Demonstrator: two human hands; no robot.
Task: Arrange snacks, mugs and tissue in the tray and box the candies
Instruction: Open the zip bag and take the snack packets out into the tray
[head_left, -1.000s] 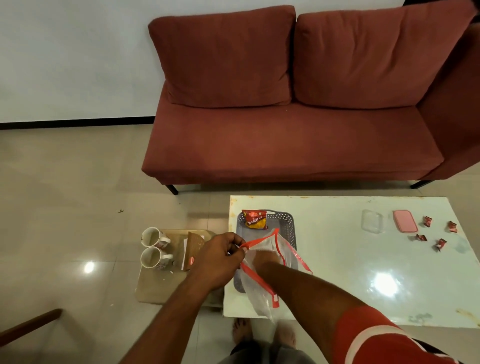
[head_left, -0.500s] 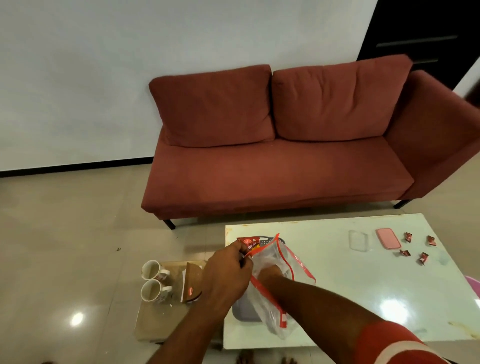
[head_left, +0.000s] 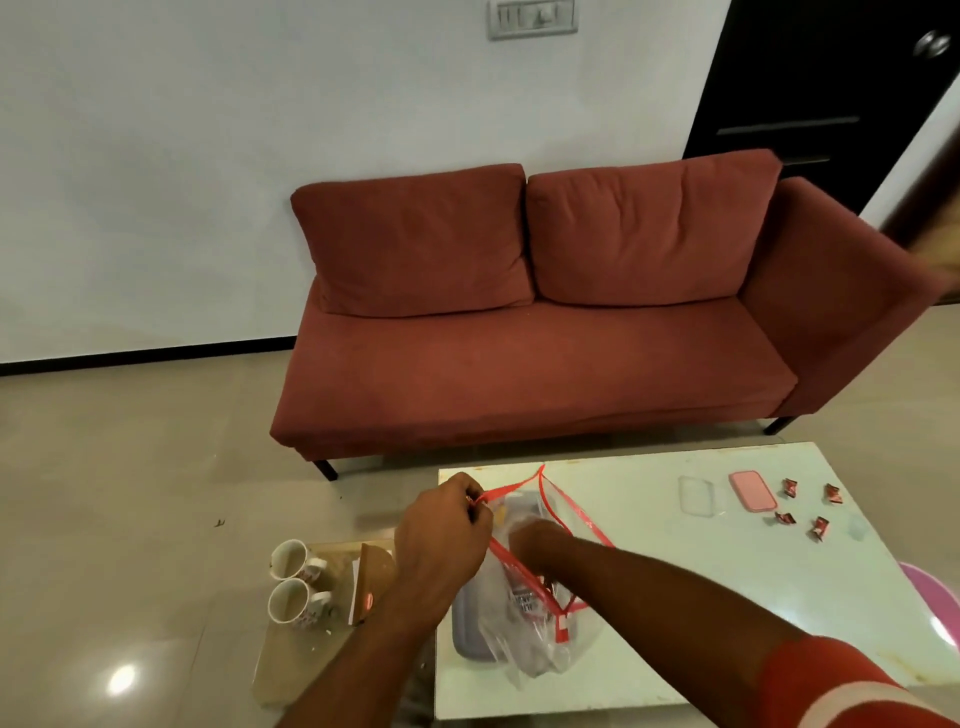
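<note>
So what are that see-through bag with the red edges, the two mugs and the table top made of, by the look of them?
The bag looks like thin clear plastic film: it crinkles and the tray shows through it. The two mugs seem glazed ceramic, white and smooth with thick walls. The table top is pale and glossy, mirroring a ceiling light; glass or polished stone, I cannot tell which.

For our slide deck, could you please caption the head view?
Left hand holds open a clear bag over the tray while the right hand reaches inside.
</note>
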